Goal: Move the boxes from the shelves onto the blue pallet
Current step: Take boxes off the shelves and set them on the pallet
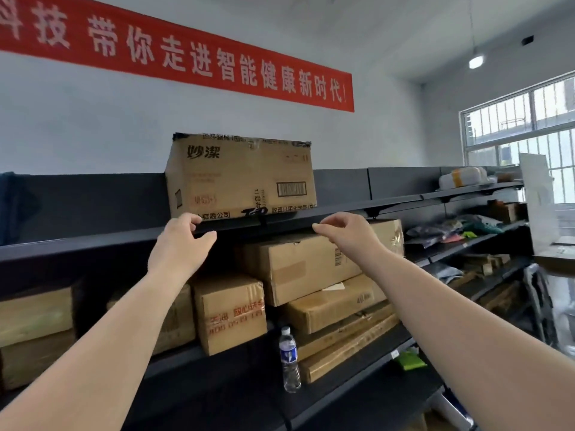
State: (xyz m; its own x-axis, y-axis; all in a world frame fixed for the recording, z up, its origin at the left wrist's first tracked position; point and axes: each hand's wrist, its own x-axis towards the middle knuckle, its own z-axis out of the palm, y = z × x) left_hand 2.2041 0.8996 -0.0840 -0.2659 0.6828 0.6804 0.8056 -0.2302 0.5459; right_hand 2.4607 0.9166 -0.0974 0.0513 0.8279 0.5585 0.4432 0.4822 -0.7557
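Note:
A large cardboard box (239,177) with dark printing and a barcode stands on the top shelf (342,213) of a dark metal rack. Both my arms are raised toward it. My left hand (182,244) is at the shelf's front lip below the box's lower left corner, fingers loosely bent above the lip and thumb below it. My right hand (345,233) hovers in front of the lip under the box's lower right corner, fingers loosely curled and holding nothing. Several more cardboard boxes (298,272) are stacked on the shelf below. The blue pallet is out of view.
A plastic water bottle (289,359) stands on a lower shelf in front of flat cartons (345,346). More boxes (34,321) sit at the lower left. To the right the rack holds bags and parcels (463,177). A red banner hangs on the wall above; a barred window is at right.

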